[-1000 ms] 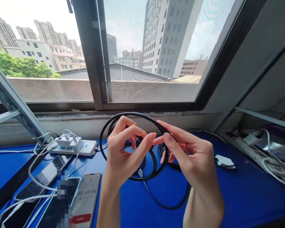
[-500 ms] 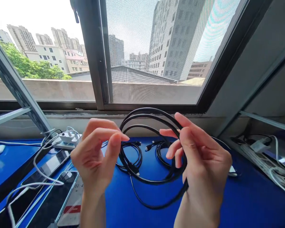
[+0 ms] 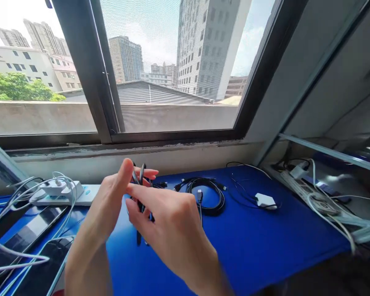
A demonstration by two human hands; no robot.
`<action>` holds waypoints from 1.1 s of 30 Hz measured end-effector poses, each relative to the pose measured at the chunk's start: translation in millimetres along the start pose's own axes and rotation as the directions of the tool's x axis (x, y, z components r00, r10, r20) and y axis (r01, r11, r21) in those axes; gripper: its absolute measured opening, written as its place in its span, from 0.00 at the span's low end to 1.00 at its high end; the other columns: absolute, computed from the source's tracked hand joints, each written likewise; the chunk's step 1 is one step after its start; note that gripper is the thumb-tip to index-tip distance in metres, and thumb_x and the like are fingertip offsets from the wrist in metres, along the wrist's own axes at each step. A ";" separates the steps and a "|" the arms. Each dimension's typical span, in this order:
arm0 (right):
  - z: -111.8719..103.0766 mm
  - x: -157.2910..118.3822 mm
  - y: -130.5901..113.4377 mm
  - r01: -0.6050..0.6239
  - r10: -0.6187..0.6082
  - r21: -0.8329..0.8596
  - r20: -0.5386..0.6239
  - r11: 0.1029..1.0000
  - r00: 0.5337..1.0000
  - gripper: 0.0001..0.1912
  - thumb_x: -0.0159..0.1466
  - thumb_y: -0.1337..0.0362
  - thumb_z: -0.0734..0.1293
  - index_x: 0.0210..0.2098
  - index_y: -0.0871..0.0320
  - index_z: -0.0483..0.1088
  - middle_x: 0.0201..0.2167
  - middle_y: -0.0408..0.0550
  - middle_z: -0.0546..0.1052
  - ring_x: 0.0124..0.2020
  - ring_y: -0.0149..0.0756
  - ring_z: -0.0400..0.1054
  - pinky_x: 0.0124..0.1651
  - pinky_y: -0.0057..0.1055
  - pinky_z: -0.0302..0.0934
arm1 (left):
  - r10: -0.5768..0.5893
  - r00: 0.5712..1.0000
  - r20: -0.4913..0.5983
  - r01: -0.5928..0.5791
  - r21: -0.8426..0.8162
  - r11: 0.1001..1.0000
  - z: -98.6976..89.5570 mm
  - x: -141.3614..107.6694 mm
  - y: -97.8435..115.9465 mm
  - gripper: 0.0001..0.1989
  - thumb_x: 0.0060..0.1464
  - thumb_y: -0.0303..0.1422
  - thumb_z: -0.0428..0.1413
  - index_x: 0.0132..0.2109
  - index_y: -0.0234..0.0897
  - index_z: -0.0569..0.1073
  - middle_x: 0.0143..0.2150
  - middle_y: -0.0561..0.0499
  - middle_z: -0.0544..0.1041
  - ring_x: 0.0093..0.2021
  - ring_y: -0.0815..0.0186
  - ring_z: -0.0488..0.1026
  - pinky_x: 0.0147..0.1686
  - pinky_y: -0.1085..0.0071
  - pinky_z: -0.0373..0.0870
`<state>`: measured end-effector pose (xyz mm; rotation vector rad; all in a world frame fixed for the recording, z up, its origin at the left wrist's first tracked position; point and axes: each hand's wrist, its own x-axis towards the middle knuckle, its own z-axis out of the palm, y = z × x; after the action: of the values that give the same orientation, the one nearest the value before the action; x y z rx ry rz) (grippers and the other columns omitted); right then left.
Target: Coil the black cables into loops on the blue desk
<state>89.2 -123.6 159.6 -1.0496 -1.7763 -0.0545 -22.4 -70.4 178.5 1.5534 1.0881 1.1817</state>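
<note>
Hands meet above the blue table [image 3: 265, 246], in front of the window [image 3: 172, 61]. The left hand [image 3: 111, 201] and the right hand [image 3: 169, 222] both pinch a black cable [image 3: 139, 205] that is gathered into a narrow bundle. The bundle's long axis stands nearly upright: its top loops show beside the left thumb and its lower end points down to the table. Fingers of both hands are closed on it. Behind the hands, a second coiled black cable [image 3: 208, 197] lies flat on the table. Left of the hands rests a white power strip [image 3: 64, 195], with phones [image 3: 21, 242] nearer to the person.
</note>
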 end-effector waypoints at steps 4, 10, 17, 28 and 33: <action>9.6 3.0 5.6 0.037 -0.028 -0.180 0.050 0.983 0.998 0.06 0.66 0.64 0.64 0.34 0.56 0.71 0.27 0.40 0.75 0.27 0.32 0.70 0.27 0.24 0.57 | 0.009 1.000 0.000 -0.009 -0.029 1.000 -1.1 8.2 1.1 0.22 0.39 0.52 0.60 0.31 0.37 0.78 0.28 0.49 0.77 0.30 0.63 0.74 0.25 0.76 0.70; -11.6 5.8 0.5 0.001 -0.004 0.028 0.122 1.000 0.993 0.05 0.65 0.62 0.66 0.38 0.55 0.73 0.36 0.36 0.77 0.34 0.27 0.71 0.31 0.23 0.58 | 0.114 0.993 0.007 -0.110 -0.223 0.969 2.2 5.4 0.4 0.18 0.37 0.50 0.63 0.28 0.39 0.79 0.24 0.49 0.78 0.18 0.65 0.72 0.14 0.75 0.69; -14.9 5.8 -1.1 0.009 -0.018 0.096 0.092 0.995 0.996 0.12 0.67 0.63 0.61 0.31 0.58 0.73 0.28 0.38 0.77 0.24 0.25 0.67 0.29 0.24 0.57 | 0.042 0.998 0.052 -0.037 -0.103 0.994 1.3 2.4 -2.6 0.21 0.40 0.49 0.62 0.38 0.40 0.78 0.39 0.47 0.80 0.39 0.58 0.77 0.29 0.74 0.76; -32.0 3.8 9.1 -0.065 0.078 0.222 -0.048 0.973 0.996 0.17 0.64 0.60 0.66 0.20 0.58 0.66 0.16 0.34 0.68 0.16 0.21 0.59 0.22 0.19 0.54 | 0.359 0.927 0.112 -0.327 -0.233 0.916 2.9 -25.3 10.0 0.10 0.50 0.41 0.60 0.40 0.46 0.79 0.39 0.49 0.79 0.37 0.60 0.77 0.33 0.70 0.76; -28.1 3.6 7.8 -0.094 0.073 0.216 0.102 0.972 0.992 0.20 0.64 0.55 0.65 0.19 0.59 0.66 0.15 0.36 0.66 0.16 0.22 0.59 0.21 0.20 0.52 | 0.454 0.887 -0.082 -0.460 -0.084 0.884 15.1 -40.5 11.7 0.08 0.57 0.38 0.54 0.39 0.48 0.78 0.39 0.52 0.79 0.42 0.61 0.76 0.40 0.68 0.76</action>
<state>114.9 -130.1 172.5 -0.9774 -1.7732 0.2424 -12.8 -114.2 178.8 1.7589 0.6968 1.5817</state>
